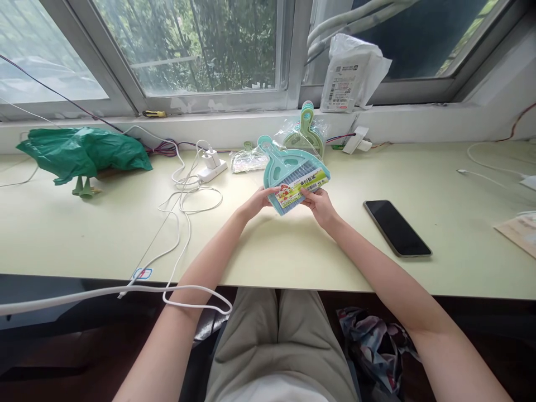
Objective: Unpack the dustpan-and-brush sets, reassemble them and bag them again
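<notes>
Both my hands hold a small teal dustpan-and-brush set with a green and yellow label band, a little above the pale table. My left hand grips its lower left edge with closed fingers. At the lower right edge, my right hand pinches it beside the label. The set's handle points away from me toward the window.
A stack of green dustpan sets in clear wrap and a small wrapped item lie behind. A black phone lies right. White charger cables and a plug sit left, a green plastic bag far left, a white parcel on the sill.
</notes>
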The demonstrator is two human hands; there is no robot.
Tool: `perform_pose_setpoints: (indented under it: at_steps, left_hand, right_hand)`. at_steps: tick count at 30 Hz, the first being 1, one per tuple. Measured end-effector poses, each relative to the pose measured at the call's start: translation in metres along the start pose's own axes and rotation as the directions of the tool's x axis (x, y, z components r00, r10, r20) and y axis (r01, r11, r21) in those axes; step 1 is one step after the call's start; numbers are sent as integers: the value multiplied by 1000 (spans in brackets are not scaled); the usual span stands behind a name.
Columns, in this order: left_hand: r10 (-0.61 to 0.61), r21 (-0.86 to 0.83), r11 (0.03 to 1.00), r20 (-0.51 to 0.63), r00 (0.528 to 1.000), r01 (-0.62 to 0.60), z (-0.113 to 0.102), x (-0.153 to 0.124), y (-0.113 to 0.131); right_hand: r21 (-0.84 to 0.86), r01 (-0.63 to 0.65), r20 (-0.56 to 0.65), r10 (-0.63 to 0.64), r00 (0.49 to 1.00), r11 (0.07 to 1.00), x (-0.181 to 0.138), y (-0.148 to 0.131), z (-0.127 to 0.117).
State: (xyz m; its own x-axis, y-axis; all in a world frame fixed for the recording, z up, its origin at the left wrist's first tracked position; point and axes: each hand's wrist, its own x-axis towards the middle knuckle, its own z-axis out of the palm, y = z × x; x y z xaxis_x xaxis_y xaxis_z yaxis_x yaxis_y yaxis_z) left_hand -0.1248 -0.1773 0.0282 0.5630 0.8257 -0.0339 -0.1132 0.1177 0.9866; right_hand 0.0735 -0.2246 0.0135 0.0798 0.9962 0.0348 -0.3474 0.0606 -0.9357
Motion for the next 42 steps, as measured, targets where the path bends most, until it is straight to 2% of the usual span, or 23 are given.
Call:
perform_pose_setpoints:
  at_steps: [3,6,9,12,18,25,30,36,42]
  left_hand:
    - [42,-64,997,1,999,-42,7,1,-1]
    - [147,-128,979,-108,983,-160,10,4,-3]
    - [115,-172,974,-173,978,-146,13,6,-6]
    - [52,-206,975,-142,989,-81,17,4,-9]
    - [54,-199,978,-49,997,-63,24,1,-10]
    - [112,-191,972,-148,983,-139,26,2,-10]
    - [61,-224,970,-151,987,-94,29,3,-13]
    - [101,-204,970,-149,984,-131,26,5,-12]
    - [103,-184,975,-119,988,-123,21,4,-10]
  right_hand:
    - [28,9,-17,-8,1000,1000,1,1,0]
    - [53,8,-16,-7,1000,999,2,4,0]
    - [79,10,-15,-9,1000,997,3,8,0]
    - [94,20,-23,-18,1000,995,3,10,-1]
    - [143,63,-66,-54,996,988,5,10,-1]
    - [116,38,-34,-34,999,992,4,7,-1]
    - [97,28,-53,-23,998,995,5,5,-4]
    - [136,-8,-79,19,997,991,7,0,-3]
    - [182,23,-159,6,987,983,7,0,1]
